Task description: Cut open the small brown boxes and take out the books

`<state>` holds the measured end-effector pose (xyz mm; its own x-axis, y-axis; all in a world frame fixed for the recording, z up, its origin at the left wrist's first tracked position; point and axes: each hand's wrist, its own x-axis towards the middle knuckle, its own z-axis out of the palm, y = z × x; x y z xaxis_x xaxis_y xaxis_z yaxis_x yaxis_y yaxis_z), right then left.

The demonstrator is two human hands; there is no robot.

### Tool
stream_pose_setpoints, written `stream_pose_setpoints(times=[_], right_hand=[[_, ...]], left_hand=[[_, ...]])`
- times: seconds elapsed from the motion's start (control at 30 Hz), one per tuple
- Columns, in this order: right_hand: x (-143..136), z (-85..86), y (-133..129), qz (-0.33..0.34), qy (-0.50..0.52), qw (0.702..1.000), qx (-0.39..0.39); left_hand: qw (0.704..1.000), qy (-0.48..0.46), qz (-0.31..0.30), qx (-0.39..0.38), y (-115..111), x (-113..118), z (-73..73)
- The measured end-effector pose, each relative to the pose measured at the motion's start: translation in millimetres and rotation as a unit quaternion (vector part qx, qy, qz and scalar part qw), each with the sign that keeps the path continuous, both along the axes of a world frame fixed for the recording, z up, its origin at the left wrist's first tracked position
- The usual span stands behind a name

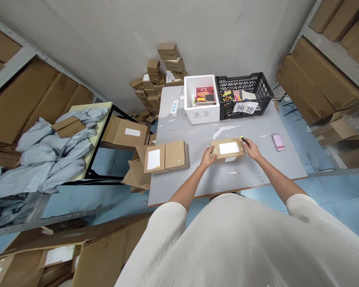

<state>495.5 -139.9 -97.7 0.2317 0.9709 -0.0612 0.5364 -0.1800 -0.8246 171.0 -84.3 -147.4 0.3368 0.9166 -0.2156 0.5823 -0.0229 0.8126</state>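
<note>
A brown cardboard box (224, 158) with a white label on top lies on the grey table (194, 175) in front of me. My left hand (208, 157) grips the box's left end, fingers on its top edge and side. At the right end, my right hand (251, 149) is closed around a small black and yellow cutter (244, 140), its tip pointing away from me near the box's far right corner. Left of my left hand, more flat brown boxes (176, 155) are stacked, the front one bearing a white label.
Behind the box stand a white foam bin (202, 117) and a black crate (261, 99), both holding books. A power strip (174, 108) lies at the back left, a pink item (278, 142) at the right. Grey bags (42, 159) cover a side table.
</note>
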Motion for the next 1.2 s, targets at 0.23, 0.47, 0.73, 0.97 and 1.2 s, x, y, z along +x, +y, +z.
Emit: stream_pose_setpoints(times=[0.23, 0.47, 0.73, 0.97, 1.2], right_hand=[[-32.9, 27.4, 11.4, 0.195, -0.122, 0.971, -0.068], [-57.9, 32.5, 36.8, 0.302, -0.216, 0.927, -0.058], [-65.0, 35.3, 49.9, 0.312, -0.244, 0.917, -0.045], [-71.6, 50.9, 52.0, 0.328, -0.338, 0.88, -0.065], [-81.4, 73.5, 52.5, 0.371, -0.427, 0.819, -0.095]], left_hand=[[1.0, -0.024, 0.008, -0.003, 5.5, -1.7, -3.1], [0.998, -0.01, 0.024, 0.052, 7.5, 0.8, -4.9], [0.999, -0.014, 0.031, 0.025, 6.5, 0.9, -4.3], [0.999, -0.008, 0.031, 0.031, 7.4, 2.5, -5.4], [0.999, 0.002, 0.028, 0.027, 8.4, 1.7, -3.5]])
